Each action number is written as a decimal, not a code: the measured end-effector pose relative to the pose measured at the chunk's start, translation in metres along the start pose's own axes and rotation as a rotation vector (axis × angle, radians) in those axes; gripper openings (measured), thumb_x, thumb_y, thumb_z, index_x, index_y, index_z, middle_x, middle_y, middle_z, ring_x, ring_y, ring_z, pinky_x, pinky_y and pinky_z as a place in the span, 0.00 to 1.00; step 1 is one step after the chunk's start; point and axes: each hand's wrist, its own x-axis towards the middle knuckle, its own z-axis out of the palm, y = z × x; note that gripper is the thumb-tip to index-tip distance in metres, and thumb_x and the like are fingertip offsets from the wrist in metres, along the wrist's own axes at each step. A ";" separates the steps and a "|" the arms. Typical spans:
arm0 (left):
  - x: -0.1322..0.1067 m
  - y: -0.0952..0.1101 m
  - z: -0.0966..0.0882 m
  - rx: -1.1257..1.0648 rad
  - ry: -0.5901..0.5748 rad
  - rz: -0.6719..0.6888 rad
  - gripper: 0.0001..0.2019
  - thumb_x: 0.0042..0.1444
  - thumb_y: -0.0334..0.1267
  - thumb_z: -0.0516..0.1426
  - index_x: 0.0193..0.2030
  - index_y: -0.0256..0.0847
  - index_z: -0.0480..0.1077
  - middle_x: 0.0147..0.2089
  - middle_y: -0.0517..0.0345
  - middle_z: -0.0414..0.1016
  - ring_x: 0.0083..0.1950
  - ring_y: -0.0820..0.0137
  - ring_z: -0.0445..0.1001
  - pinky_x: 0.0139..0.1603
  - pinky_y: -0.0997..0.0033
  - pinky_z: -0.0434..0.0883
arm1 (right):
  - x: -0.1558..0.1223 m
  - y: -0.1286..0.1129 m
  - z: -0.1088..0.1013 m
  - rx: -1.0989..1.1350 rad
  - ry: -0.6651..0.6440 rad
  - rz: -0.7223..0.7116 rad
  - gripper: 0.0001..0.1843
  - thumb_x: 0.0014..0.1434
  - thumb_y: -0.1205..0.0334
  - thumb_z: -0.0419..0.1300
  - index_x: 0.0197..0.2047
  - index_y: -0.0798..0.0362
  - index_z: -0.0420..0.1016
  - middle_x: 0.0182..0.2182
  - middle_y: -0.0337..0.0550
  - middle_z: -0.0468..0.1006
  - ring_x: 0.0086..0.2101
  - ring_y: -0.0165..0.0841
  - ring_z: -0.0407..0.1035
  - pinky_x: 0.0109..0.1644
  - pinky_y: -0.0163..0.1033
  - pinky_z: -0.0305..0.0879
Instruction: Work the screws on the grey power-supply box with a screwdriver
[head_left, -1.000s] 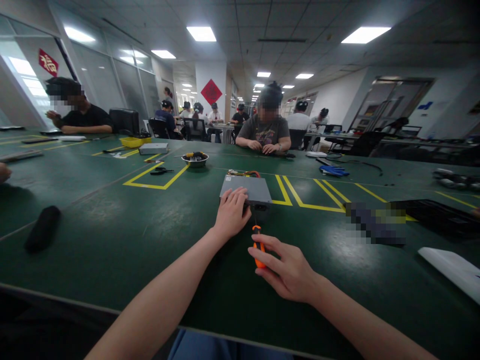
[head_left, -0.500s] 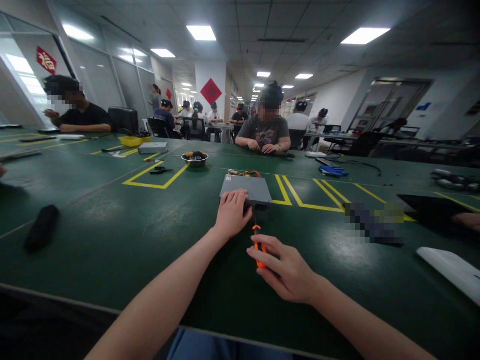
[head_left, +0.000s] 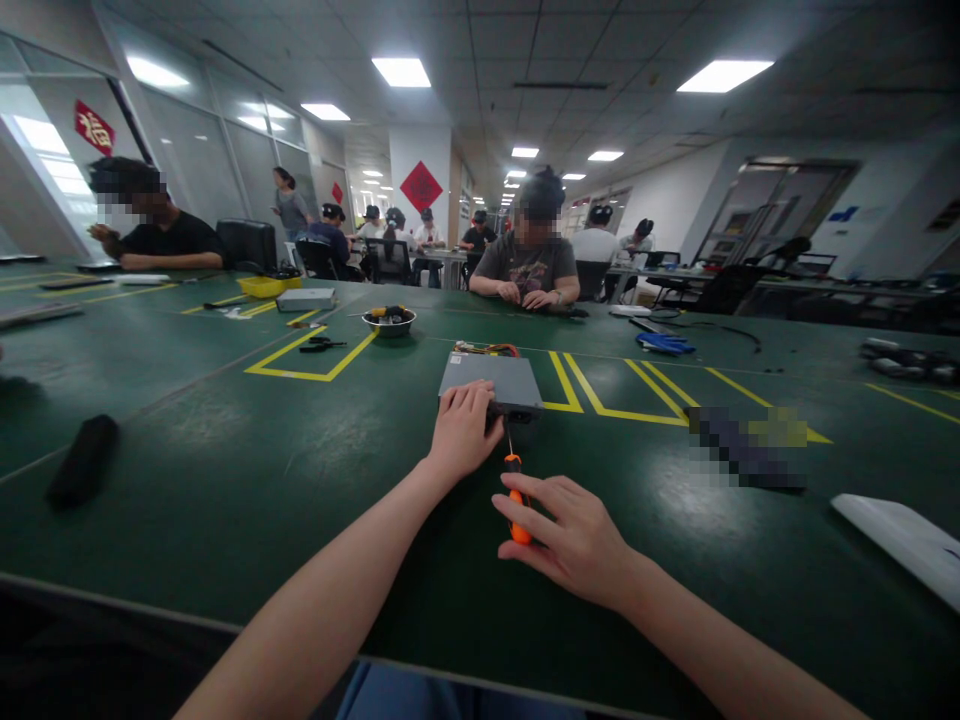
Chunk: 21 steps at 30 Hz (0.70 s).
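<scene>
A grey metal box (head_left: 491,376), perhaps a power supply, lies flat on the green bench mat with coloured wires (head_left: 486,350) along its far side. My left hand (head_left: 463,432) rests on its near corner and holds it. My right hand (head_left: 570,540) is shut around an orange-handled screwdriver (head_left: 516,503), just in front of the box. The thin shaft rises to the dark front face of the box. My left fingers hide part of that face, and I cannot see the tip exactly.
A steel bowl of tools (head_left: 389,322), black-handled scissors (head_left: 322,344), a second grey box (head_left: 304,298) and a yellow tray (head_left: 262,285) stand beyond. Blue gloves (head_left: 664,344) lie right. A black pouch (head_left: 82,460) and a white board (head_left: 907,540) flank me. Co-workers sit across the bench.
The screwdriver has turned slightly within my right hand. A dark object and a hand at the far right have left the view, and a standing person at the back shows more fully.
</scene>
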 end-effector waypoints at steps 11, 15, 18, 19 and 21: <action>0.000 0.000 0.001 0.015 0.000 -0.012 0.12 0.53 0.36 0.54 0.45 0.41 0.62 0.54 0.54 0.68 0.57 0.65 0.63 0.58 0.60 0.56 | 0.001 -0.001 0.007 -0.171 0.084 0.071 0.12 0.56 0.53 0.56 0.32 0.54 0.65 0.33 0.52 0.74 0.31 0.36 0.71 0.31 0.39 0.69; 0.000 0.000 0.001 0.017 -0.003 -0.012 0.12 0.53 0.36 0.54 0.45 0.41 0.62 0.54 0.54 0.68 0.57 0.64 0.63 0.58 0.61 0.56 | 0.005 -0.010 0.002 -0.298 0.047 0.100 0.04 0.56 0.64 0.53 0.32 0.55 0.66 0.33 0.52 0.75 0.30 0.36 0.70 0.31 0.39 0.68; 0.000 0.000 0.000 0.016 -0.004 -0.011 0.12 0.53 0.36 0.53 0.45 0.41 0.62 0.54 0.53 0.68 0.57 0.64 0.63 0.58 0.60 0.56 | 0.006 -0.016 0.002 -0.315 0.039 0.165 0.02 0.57 0.68 0.51 0.32 0.55 0.64 0.31 0.50 0.73 0.26 0.33 0.69 0.27 0.37 0.66; 0.000 0.000 0.000 0.016 -0.004 -0.010 0.12 0.53 0.36 0.53 0.45 0.41 0.62 0.54 0.53 0.68 0.57 0.64 0.63 0.58 0.60 0.56 | 0.006 -0.018 0.002 -0.301 0.030 0.209 0.02 0.57 0.67 0.51 0.32 0.55 0.63 0.30 0.49 0.73 0.24 0.32 0.68 0.26 0.36 0.64; 0.000 0.000 0.000 0.016 -0.005 -0.011 0.12 0.53 0.36 0.53 0.45 0.41 0.62 0.54 0.53 0.68 0.57 0.64 0.63 0.58 0.60 0.57 | 0.005 -0.020 0.003 -0.229 0.010 0.344 0.02 0.57 0.65 0.50 0.33 0.53 0.61 0.28 0.46 0.71 0.21 0.30 0.66 0.21 0.34 0.61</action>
